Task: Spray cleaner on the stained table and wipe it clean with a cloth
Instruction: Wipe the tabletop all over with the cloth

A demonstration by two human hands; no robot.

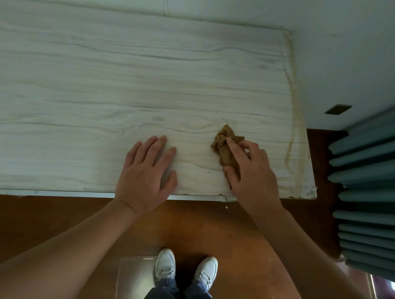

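The fingers (234, 151) of the right hand (253, 173) curl over a crumpled brown cloth (224, 141), forefinger on top and thumb at its near end, pressing it to the white wood-grain counter (89, 77). The palm hides the cloth's near part. The cloth sits near the counter's front right corner. The left hand (146, 172) lies flat just beside it at the front edge, fingers straight, slightly spread, holding nothing. A yellowish-brown stain line (293, 125) runs along the right edge, its far end hard to make out. A pleated teal curtain (377, 192) is cut off at right
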